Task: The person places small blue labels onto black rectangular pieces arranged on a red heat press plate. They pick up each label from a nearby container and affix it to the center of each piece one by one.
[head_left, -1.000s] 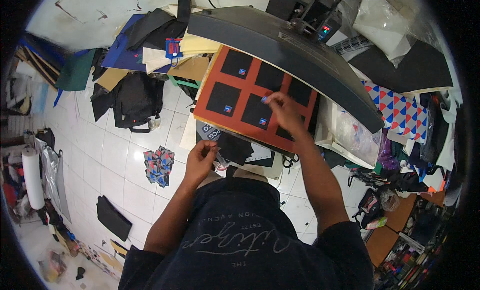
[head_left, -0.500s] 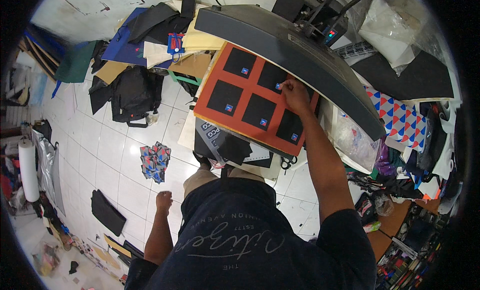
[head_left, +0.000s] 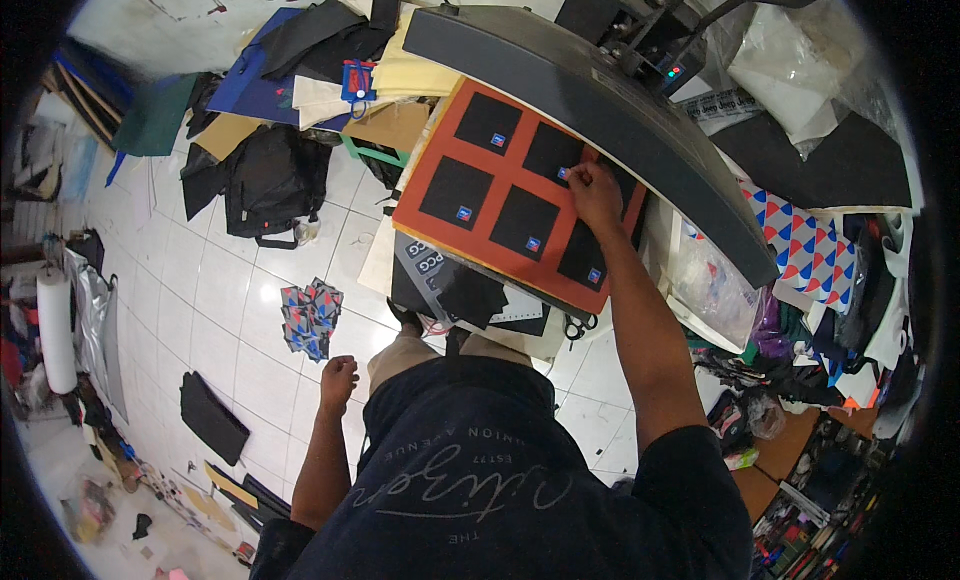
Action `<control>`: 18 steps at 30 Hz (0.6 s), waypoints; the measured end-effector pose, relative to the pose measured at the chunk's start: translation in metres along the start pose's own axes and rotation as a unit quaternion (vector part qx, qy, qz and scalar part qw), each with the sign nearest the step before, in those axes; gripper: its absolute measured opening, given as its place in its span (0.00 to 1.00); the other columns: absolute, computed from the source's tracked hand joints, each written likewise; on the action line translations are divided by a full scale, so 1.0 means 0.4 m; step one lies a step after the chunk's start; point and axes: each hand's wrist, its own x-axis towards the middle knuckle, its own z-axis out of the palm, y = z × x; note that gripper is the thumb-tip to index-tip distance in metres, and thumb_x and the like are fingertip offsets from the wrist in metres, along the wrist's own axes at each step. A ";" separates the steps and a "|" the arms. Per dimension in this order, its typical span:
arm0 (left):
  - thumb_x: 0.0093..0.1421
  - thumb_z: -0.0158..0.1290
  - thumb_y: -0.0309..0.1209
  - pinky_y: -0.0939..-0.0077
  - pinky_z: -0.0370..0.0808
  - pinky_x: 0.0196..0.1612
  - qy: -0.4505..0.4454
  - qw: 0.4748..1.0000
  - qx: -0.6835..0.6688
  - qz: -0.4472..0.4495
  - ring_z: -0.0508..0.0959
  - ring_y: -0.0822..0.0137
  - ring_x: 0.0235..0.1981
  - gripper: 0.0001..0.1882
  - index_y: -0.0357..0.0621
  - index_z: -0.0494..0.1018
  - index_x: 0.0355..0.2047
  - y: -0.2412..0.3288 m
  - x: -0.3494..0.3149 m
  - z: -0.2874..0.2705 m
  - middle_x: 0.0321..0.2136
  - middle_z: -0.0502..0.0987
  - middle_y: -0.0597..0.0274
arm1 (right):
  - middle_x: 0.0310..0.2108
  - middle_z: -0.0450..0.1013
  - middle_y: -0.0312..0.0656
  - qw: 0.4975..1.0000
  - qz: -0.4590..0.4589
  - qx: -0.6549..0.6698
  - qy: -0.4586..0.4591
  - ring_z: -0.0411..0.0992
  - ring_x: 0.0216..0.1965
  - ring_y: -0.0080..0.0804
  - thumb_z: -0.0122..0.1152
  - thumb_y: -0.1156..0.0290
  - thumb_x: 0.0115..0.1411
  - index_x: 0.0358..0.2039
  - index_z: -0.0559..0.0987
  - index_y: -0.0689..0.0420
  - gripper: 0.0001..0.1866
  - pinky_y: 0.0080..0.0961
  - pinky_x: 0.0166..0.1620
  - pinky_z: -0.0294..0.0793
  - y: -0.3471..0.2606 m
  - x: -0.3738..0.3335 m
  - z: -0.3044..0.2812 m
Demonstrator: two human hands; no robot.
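Note:
Black fabric squares (head_left: 455, 190), several of them in rows, lie on the orange-red pad (head_left: 490, 170) of a heat press. Each visible one bears a small blue-and-red label near a corner. My right hand (head_left: 596, 195) reaches over the pad, its thumb and fingers pinched at the label (head_left: 564, 173) on a far-row square. That arm partly covers the squares at the right. Above and behind the pad sits the raised dark upper plate (head_left: 590, 120). Down at my left side, my left hand (head_left: 340, 380) hangs with curled fingers, their contents hidden.
On the white tiled floor lie a pile of grey, red and blue patterned pieces (head_left: 311, 320), a black bag (head_left: 275, 185) and a folded black cloth (head_left: 213, 418). Scissors (head_left: 578, 327) rest by the press's near edge. Sheets and fabric crowd both sides of the press.
My left hand has risen slightly and moved right, toward my body. The right hand stays pinched at the same label; the whole view has shifted a little.

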 end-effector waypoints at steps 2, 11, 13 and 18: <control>0.56 0.52 0.31 0.80 0.69 0.24 -0.004 1.000 -0.005 0.011 0.73 0.72 0.24 0.15 0.37 0.71 0.42 0.013 -0.001 0.005 0.28 0.74 0.62 | 0.30 0.71 0.39 1.000 0.001 0.008 0.006 0.72 0.33 0.34 0.59 0.57 0.57 0.32 0.78 0.53 0.13 0.32 0.37 0.70 -0.018 -0.010 -0.009; 0.55 0.53 0.32 0.80 0.69 0.22 0.007 0.998 0.011 -0.065 0.73 0.72 0.22 0.17 0.37 0.70 0.44 -0.084 -0.004 -0.047 0.28 0.74 0.62 | 0.29 0.71 0.37 0.999 -0.010 -0.015 0.034 0.71 0.30 0.32 0.60 0.56 0.56 0.32 0.79 0.52 0.13 0.31 0.35 0.70 0.018 -0.005 0.020; 0.55 0.53 0.32 0.80 0.69 0.22 0.009 0.996 0.009 -0.083 0.73 0.72 0.22 0.17 0.37 0.70 0.44 -0.101 -0.008 -0.059 0.28 0.74 0.62 | 0.28 0.70 0.36 0.999 -0.009 -0.009 0.040 0.71 0.29 0.32 0.60 0.56 0.56 0.31 0.78 0.52 0.12 0.31 0.35 0.70 0.019 -0.005 0.025; 0.55 0.52 0.30 0.80 0.68 0.21 0.015 0.997 0.004 -0.073 0.73 0.72 0.21 0.15 0.38 0.71 0.42 -0.091 -0.011 -0.051 0.27 0.74 0.63 | 0.26 0.70 0.36 0.998 -0.024 -0.027 0.059 0.70 0.29 0.31 0.60 0.57 0.56 0.29 0.78 0.52 0.12 0.31 0.35 0.70 0.032 -0.004 0.035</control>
